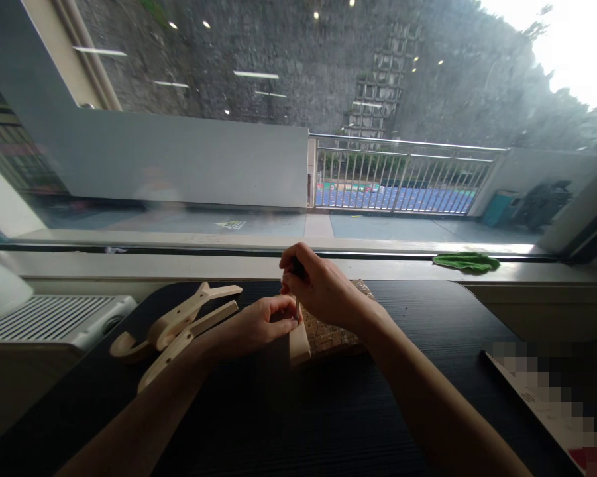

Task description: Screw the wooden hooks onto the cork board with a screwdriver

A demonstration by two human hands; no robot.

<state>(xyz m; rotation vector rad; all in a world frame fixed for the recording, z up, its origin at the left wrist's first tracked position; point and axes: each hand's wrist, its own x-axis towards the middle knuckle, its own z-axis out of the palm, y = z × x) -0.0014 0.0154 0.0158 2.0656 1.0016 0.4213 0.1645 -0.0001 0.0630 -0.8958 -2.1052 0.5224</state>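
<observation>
My right hand (323,281) is closed around the dark handle of a screwdriver (297,308), held upright with its metal shaft pointing down. The tip meets the pale wooden edge piece (299,348) of a brown woven-looking slab (330,336) on the table. My left hand (266,321) is pinched at the lower end of the shaft, thumb and forefinger close together; whatever lies between them is hidden. Left of it lie several curved pale wooden parts (181,318) with dark holes, one partly covered by my left forearm.
The black table (417,397) stands against a window sill (228,266). On the sill at right lies a green cloth (466,262). A white slatted unit (54,318) is at the left. At the right table edge is a long pale board (521,391), partly pixelated.
</observation>
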